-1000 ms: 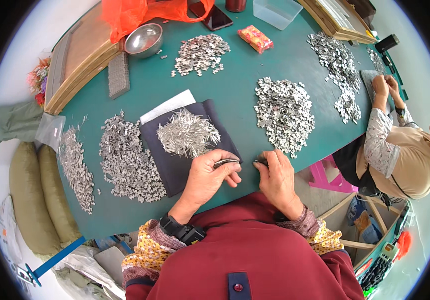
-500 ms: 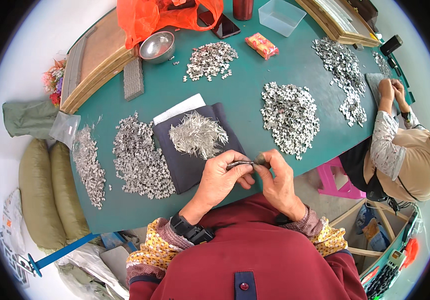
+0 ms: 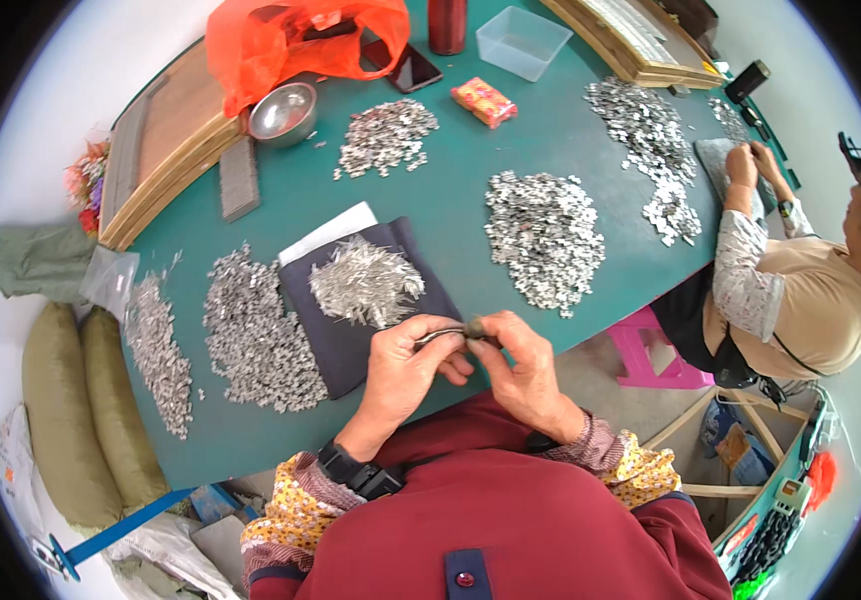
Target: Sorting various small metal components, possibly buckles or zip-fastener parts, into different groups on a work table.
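Observation:
My left hand (image 3: 401, 368) is closed around a thin, dark, slightly curved strip (image 3: 437, 337), which sticks out past the thumb and index finger. Pressed up against its end, my right hand (image 3: 523, 368) pinches with thumb and index finger; the tips look dark. Whatever small piece lies between the right fingertips is too tiny to make out. Just beyond both hands, a heap of thin silver pins (image 3: 366, 283) lies on a folded dark cloth (image 3: 323, 357). Left of the cloth is a pile of small grey metal links (image 3: 263, 335); farther right is a brighter pile of links (image 3: 545, 240).
More small parts lie in heaps on the green table (image 3: 451, 180). At the back are a metal bowl (image 3: 283, 115), orange bag (image 3: 251, 50), phone (image 3: 415, 68), clear box (image 3: 523, 45) and wooden trays (image 3: 166, 140). A co-worker (image 3: 791, 290) sits at the right, hands over a grey pad.
The whole view has shifted, so the table's contents appear farther left. My hands stay together on the dark strip, with only slight finger movement. The co-worker's head shows more.

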`<state>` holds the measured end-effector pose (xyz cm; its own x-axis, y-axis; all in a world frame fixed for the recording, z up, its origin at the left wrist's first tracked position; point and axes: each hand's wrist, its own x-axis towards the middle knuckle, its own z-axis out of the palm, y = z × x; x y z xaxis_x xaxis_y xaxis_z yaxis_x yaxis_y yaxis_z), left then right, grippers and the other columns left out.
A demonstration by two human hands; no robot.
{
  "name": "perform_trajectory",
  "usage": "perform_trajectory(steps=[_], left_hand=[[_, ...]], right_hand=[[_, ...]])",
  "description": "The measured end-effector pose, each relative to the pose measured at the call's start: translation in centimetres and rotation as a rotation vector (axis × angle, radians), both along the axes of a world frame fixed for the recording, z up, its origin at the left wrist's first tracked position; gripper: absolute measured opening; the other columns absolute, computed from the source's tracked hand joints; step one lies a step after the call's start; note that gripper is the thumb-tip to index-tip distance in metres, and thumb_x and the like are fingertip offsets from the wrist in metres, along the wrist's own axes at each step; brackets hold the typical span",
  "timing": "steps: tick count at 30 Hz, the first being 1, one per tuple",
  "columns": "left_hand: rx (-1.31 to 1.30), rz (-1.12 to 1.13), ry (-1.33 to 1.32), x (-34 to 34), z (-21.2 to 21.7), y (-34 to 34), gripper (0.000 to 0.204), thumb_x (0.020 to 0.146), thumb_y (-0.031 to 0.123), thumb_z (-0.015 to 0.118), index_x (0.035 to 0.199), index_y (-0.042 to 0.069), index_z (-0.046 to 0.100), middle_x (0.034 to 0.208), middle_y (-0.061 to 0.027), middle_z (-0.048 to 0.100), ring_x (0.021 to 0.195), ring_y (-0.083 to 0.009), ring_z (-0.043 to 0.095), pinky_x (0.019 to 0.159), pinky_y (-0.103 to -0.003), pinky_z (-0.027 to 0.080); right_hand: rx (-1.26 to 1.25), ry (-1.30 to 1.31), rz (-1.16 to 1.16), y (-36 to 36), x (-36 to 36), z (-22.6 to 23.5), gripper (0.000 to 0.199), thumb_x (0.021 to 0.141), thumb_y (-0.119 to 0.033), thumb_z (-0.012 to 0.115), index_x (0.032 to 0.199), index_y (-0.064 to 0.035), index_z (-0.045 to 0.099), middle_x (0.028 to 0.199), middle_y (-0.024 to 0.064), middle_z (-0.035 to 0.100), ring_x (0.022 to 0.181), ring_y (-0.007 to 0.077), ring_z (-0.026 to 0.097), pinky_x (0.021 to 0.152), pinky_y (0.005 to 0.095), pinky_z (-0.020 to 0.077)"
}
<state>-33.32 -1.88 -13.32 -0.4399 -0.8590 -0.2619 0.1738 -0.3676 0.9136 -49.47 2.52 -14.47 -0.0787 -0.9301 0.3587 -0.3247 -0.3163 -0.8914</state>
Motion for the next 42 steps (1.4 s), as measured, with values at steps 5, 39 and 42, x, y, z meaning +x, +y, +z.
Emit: perform_trajectory(steps=[5, 39, 42], left_hand=[[0.014, 0.02, -0.034, 0.1, 0.0, -0.2, 0.013, 0.094, 0.0, 0.057, 0.101, -0.008, 0.064, 0.08, -0.0129, 0.068, 0.067, -0.0177, 0.068, 0.058, -0.029, 0.058], [0.057, 0.292, 0.086, 9.0, 0.6, -0.9, 0.014, 0.092, 0.001, 0.06, 0.102, -0.009, 0.061, 0.088, -0.0189, 0.068, 0.07, -0.0237, 0.069, 0.059, -0.032, 0.059], [0.064, 0.265, 0.079, 8.3, 1.0, -1.5, 0.015, 0.091, 0.001, 0.062, 0.103, -0.009, 0.061, 0.087, -0.0188, 0.068, 0.07, -0.0234, 0.069, 0.058, -0.031, 0.058]], right_hand=[[-0.001, 0.094, 0.044, -0.2, 0.0, 0.8, 0.019, 0.082, 0.009, 0.061, 0.1, 0.0017, 0.06, 0.091, 0.0163, 0.062, 0.079, 0.033, 0.062, 0.067, 0.0379, 0.05], [0.039, 0.527, 0.199, -17.3, -0.6, -0.8, 0.017, 0.084, -0.004, 0.065, 0.095, 0.0011, 0.053, 0.086, 0.0166, 0.057, 0.077, 0.0312, 0.059, 0.067, 0.0409, 0.046], [0.252, 0.345, 0.191, -14.0, 0.8, 2.0, 0.015, 0.085, -0.002, 0.065, 0.093, 0.0021, 0.053, 0.079, 0.0149, 0.056, 0.067, 0.0252, 0.056, 0.062, 0.0354, 0.0453]])
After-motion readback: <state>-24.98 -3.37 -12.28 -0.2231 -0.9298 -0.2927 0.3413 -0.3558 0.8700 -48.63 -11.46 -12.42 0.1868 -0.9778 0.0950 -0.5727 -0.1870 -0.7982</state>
